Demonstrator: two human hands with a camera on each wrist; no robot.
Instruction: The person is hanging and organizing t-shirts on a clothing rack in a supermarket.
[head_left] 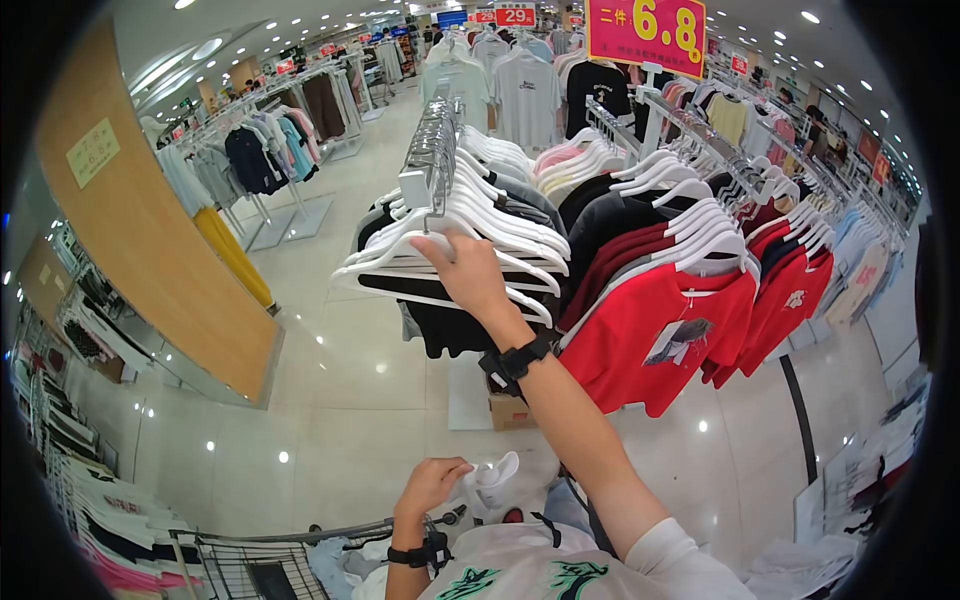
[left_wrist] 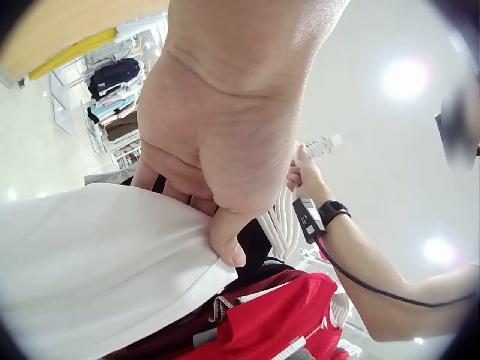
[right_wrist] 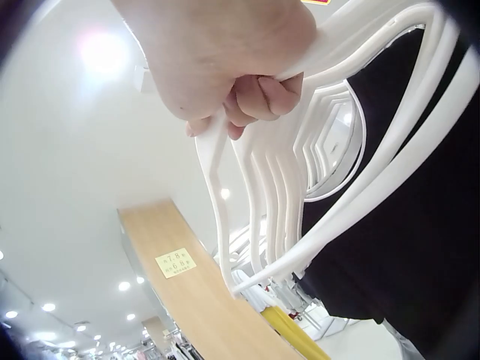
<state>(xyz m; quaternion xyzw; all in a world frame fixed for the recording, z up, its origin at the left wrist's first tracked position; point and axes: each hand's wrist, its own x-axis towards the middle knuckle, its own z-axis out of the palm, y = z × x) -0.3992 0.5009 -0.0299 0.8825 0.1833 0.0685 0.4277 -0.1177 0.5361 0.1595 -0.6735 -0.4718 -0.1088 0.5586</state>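
At the front end of a metal display rail (head_left: pixel 430 150), my right hand (head_left: pixel 468 272) grips a white plastic hanger (right_wrist: pixel 216 172) near its neck. The right wrist view has the fingers curled round it, with more white hangers close behind and black garments (right_wrist: pixel 405 180) hanging beside them. Low in front of my body, my left hand (head_left: pixel 436 485) pinches a white garment (left_wrist: pixel 112 262) between thumb and fingers. That cloth hangs down from the hand, and in the left wrist view it spreads across the lower left.
Red sweatshirts (head_left: pixel 660 335) hang on the rack to the right, under a pink price sign (head_left: pixel 647 35). A wire shopping cart (head_left: pixel 265 570) holding clothes stands at lower left. A wood-coloured panel (head_left: pixel 170 240) rises on the left. A cardboard box (head_left: pixel 512 412) sits beneath the rack.
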